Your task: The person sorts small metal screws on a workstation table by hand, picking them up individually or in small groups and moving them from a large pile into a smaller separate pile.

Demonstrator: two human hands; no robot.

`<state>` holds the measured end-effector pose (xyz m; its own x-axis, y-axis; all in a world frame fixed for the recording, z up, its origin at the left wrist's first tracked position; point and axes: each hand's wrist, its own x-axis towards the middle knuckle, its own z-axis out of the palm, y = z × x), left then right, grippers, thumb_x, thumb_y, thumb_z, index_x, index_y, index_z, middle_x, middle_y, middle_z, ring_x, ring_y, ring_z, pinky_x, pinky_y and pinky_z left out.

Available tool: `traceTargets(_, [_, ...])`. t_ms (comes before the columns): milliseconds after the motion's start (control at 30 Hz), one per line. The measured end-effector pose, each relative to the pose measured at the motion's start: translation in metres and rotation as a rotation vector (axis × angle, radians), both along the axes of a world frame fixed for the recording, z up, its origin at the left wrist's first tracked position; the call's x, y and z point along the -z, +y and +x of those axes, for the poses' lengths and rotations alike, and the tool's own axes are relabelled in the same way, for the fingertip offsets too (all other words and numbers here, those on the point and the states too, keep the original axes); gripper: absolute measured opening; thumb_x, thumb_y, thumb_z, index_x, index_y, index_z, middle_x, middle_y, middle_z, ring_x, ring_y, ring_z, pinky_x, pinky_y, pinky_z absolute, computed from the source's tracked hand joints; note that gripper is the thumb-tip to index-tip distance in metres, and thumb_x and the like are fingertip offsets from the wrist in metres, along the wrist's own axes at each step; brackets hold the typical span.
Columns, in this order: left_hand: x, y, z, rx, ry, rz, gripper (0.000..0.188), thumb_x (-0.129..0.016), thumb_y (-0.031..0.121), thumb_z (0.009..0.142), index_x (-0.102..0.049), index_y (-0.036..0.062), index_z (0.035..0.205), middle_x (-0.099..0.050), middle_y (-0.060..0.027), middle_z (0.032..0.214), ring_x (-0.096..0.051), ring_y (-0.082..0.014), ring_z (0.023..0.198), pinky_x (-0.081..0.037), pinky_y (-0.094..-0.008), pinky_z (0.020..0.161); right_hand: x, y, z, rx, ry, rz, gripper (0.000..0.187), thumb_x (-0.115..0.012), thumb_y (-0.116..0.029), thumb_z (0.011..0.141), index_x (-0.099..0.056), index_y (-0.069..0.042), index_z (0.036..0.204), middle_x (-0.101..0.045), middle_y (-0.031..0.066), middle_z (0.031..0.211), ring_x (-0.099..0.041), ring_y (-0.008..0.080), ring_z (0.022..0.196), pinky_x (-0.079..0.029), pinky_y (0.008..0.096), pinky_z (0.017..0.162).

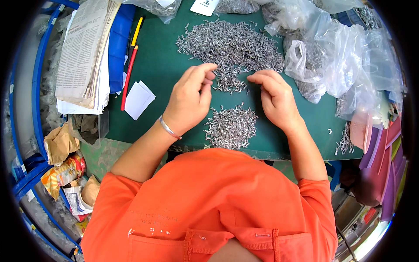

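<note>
Metal pieces [231, 41] — inscribed tag [204, 6] beyond, printed newspaper [83, 48] at left.

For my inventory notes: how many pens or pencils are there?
2 visible: the red one beside the white cards, and the yellow one beyond it. Others may be hidden.

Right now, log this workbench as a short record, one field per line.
left hand: half-curled, left of the near bulge of the big pile
right hand: half-curled, right of that bulge
big pile: small grey pieces
small pile: similar pieces, nearer the orange shirt
table: green
left side: newspapers, white paper slips, red pen
right side: clear plastic bags
</note>
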<state>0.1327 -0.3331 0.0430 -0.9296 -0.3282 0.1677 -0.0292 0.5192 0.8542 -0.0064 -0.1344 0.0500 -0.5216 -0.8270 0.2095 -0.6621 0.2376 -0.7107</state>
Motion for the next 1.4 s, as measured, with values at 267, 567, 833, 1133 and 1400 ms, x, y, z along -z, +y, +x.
traceTargets(267, [0.007,0.028,-0.002,0.135,-0.001,-0.122,0.047,-0.066,-0.008,0.081,-0.058,0.0018,0.125,-0.065,-0.0112,0.104,-0.068,-0.0207,0.086,-0.056,-0.0314,0.075,0.005,-0.012,0.02,0.018,0.102,0.039,0.025,-0.071,-0.002,0.079,-0.067,0.001,0.104,-0.062,0.0144,0.099,-0.062,0.0347,0.091,-0.052,0.0417,0.081])
traceTargets(567, [-0.001,0.009,0.011,0.227,-0.143,0.173,0.042,-0.067,-0.005,0.085,-0.06,0.0038,0.126,-0.069,-0.0044,0.091,-0.066,-0.0122,0.078,-0.053,-0.0258,0.068,-0.012,0.013,0.005,-0.274,-0.371,0.098,0.024,-0.065,0.005,0.08,-0.07,-0.002,0.102,-0.065,0.0127,0.095,-0.064,0.0328,0.088,-0.053,0.0389,0.078])
traceTargets(833, [0.002,0.02,0.01,0.24,-0.077,0.082,0.049,-0.06,-0.008,0.086,-0.055,0.0029,0.133,-0.068,-0.0126,0.109,-0.069,-0.0209,0.095,-0.056,-0.0315,0.08,-0.004,-0.007,0.018,-0.329,-0.136,0.054,0.03,-0.06,0.009,0.075,-0.07,0.0,0.102,-0.064,0.0147,0.1,-0.06,0.0345,0.096,-0.051,0.0415,0.085])
traceTargets(1133, [0.008,0.009,-0.005,0.08,0.118,-0.237,0.051,-0.054,-0.01,0.086,-0.051,0.0025,0.136,-0.069,-0.0107,0.105,-0.068,-0.0184,0.092,-0.054,-0.0292,0.079,-0.002,-0.022,0.013,-0.131,0.089,-0.051,0.03,-0.061,0.01,0.074,-0.069,0.0,0.101,-0.065,0.0128,0.11,-0.06,0.0349,0.104,-0.051,0.041,0.09])
traceTargets(1400, [0.012,0.0,-0.001,0.042,0.009,-0.067,0.057,-0.058,-0.009,0.084,-0.049,0.0036,0.138,-0.067,-0.0105,0.112,-0.065,-0.0196,0.097,-0.053,-0.0321,0.082,0.004,-0.011,0.004,-0.066,0.072,-0.013,0.03,-0.063,0.007,0.077,-0.068,-0.001,0.106,-0.063,0.0134,0.106,-0.06,0.0352,0.099,-0.051,0.0413,0.087])
